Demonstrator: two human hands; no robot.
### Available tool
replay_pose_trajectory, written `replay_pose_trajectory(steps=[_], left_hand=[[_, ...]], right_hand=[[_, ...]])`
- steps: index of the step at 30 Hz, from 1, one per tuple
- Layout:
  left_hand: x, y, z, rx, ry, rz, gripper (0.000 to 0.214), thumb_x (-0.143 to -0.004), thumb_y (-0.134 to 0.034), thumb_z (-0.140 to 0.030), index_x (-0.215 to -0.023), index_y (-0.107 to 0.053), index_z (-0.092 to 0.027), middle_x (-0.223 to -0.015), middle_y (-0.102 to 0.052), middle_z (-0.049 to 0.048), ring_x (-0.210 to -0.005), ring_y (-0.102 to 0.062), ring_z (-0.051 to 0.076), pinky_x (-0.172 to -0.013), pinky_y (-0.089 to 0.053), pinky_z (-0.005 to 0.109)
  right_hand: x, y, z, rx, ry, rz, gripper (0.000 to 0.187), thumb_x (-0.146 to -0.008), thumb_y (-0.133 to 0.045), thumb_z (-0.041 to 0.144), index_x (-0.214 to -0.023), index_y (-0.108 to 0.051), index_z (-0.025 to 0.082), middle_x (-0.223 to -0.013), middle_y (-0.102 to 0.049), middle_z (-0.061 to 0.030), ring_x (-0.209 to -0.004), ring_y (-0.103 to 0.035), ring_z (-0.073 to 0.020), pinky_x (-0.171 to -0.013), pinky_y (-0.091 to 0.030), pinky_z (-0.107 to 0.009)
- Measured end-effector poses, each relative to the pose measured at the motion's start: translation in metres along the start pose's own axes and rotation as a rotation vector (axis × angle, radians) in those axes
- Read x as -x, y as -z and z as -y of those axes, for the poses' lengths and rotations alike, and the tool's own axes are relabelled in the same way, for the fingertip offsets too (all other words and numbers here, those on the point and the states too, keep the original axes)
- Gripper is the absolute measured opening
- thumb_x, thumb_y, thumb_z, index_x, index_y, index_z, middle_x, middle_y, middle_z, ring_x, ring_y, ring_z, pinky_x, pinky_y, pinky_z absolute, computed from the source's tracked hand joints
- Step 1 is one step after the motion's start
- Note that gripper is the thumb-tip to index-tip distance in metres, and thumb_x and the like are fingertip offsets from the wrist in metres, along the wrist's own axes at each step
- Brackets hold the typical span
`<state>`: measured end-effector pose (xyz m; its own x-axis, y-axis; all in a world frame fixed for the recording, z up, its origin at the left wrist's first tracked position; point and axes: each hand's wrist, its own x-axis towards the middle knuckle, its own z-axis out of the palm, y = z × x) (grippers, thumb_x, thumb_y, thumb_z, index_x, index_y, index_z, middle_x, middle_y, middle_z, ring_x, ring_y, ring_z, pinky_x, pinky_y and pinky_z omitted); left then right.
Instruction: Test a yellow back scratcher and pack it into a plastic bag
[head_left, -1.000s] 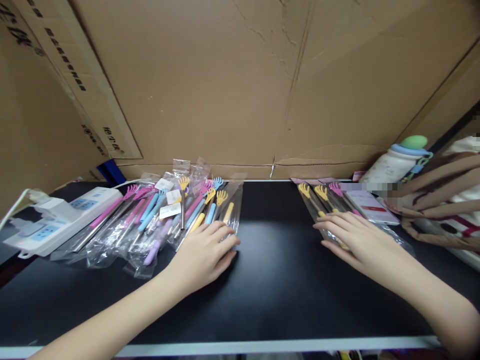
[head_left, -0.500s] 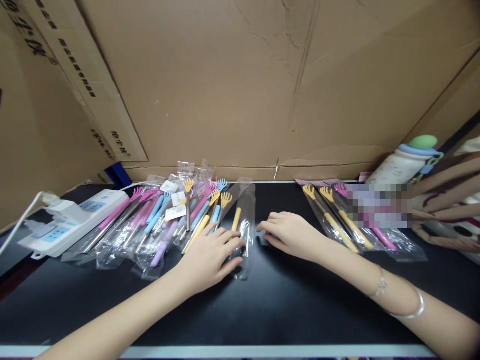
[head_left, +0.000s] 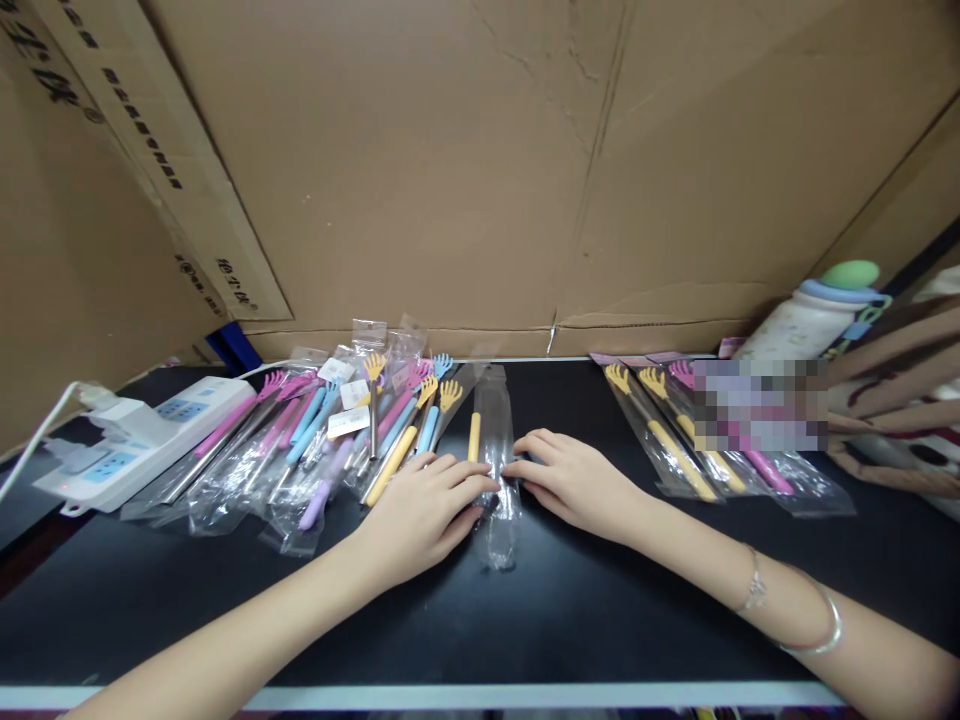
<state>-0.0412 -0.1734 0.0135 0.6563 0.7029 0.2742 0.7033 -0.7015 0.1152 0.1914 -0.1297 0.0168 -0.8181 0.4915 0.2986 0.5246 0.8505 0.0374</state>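
A clear plastic sleeve lies lengthwise on the black table between my hands. My left hand rests palm down with its fingertips on the sleeve's left edge, fingers stretched out. My right hand meets it from the right, fingertips on the sleeve's other edge. Left of my left hand lies a heap of bagged back scratchers in pink, blue, yellow and purple. A yellow-handled one lies just beside the sleeve.
A second group of bagged back scratchers lies at the right. A white power strip sits at the far left. A bottle with a green cap and a bag with brown straps stand at the right. Cardboard walls close the back.
My right hand left the right-hand pile and came across to the middle, meeting my left hand. The clear sleeve has slid out from the heap and turned lengthwise between both hands.
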Motion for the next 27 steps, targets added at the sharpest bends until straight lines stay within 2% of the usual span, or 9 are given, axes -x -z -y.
replay_pose_trajectory(steps=[5, 9, 17, 23, 27], left_hand=[[-0.001, 0.002, 0.013, -0.065, 0.046, -0.040, 0.021, -0.091, -0.045, -0.025, -0.108, -0.057, -0.025, -0.120, -0.059, 0.0008, -0.107, -0.052, 0.020, -0.091, -0.038, 0.036], [-0.001, 0.006, 0.028, -0.148, 0.141, -0.077, 0.019, -0.088, -0.048, -0.027, -0.103, -0.059, -0.024, -0.122, -0.057, 0.0025, -0.112, -0.049, 0.022, -0.091, -0.038, 0.037], [-0.001, 0.011, 0.041, -0.239, 0.211, -0.056, 0.016, -0.084, -0.053, -0.029, -0.098, -0.060, -0.024, -0.105, -0.061, 0.0030, -0.102, -0.052, 0.022, -0.083, -0.039, 0.035], [-0.002, 0.016, 0.048, -0.356, 0.233, -0.113, 0.018, -0.087, -0.047, -0.025, -0.097, -0.062, -0.023, -0.096, -0.061, 0.0048, -0.093, -0.053, 0.023, -0.079, -0.039, 0.035], [-0.002, 0.018, 0.050, -0.425, 0.266, -0.099, 0.019, -0.088, -0.045, -0.026, -0.090, -0.064, -0.024, -0.093, -0.060, 0.0053, -0.093, -0.051, 0.024, -0.075, -0.038, 0.036]], right_hand=[[0.003, 0.002, -0.005, 0.061, -0.020, 0.036, 0.021, -0.088, -0.044, 0.015, -0.101, -0.061, 0.019, -0.104, -0.060, -0.0078, -0.097, -0.052, -0.0191, -0.084, -0.043, -0.033], [0.004, 0.005, -0.014, 0.136, -0.039, 0.056, 0.017, -0.088, -0.045, 0.014, -0.089, -0.061, 0.018, -0.091, -0.063, -0.0057, -0.091, -0.053, -0.0183, -0.081, -0.039, -0.031], [0.007, 0.009, -0.025, 0.268, -0.067, 0.079, 0.014, -0.086, -0.049, 0.014, -0.076, -0.058, 0.018, -0.077, -0.062, -0.0024, -0.079, -0.051, -0.0163, -0.078, -0.032, -0.029], [0.009, 0.012, -0.028, 0.353, -0.055, 0.047, 0.018, -0.087, -0.050, 0.016, -0.070, -0.056, 0.018, -0.069, -0.059, -0.0023, -0.073, -0.050, -0.0154, -0.075, -0.029, -0.029], [0.009, 0.013, -0.030, 0.378, -0.048, 0.037, 0.019, -0.087, -0.050, 0.017, -0.069, -0.056, 0.018, -0.068, -0.059, -0.0019, -0.071, -0.050, -0.0153, -0.074, -0.028, -0.029]])
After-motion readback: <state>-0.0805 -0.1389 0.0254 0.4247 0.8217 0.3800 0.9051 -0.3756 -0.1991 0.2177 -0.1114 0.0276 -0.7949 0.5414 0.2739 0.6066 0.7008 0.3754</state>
